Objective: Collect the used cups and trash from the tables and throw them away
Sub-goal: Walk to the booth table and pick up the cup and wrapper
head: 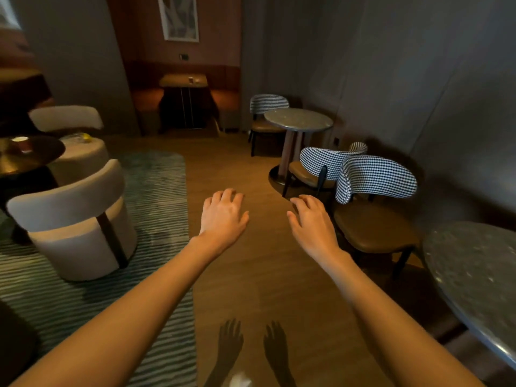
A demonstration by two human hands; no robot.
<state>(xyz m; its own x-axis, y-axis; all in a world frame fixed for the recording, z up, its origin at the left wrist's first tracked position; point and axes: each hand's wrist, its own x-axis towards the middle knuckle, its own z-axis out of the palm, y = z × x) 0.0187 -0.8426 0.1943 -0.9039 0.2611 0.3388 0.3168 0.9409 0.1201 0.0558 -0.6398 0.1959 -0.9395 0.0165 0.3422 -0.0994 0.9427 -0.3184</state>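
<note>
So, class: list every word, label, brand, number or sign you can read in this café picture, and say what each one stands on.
None can be read.
Framed picture on the far wall: abstract shapes, no lettering visible.
Cup on the far booth table: too small and blurred to show any print.
Cup on the dark round table: blurred, no label legible.

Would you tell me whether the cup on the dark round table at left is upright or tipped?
Upright: the cup stands on the dark round table, pale top facing up.
</note>
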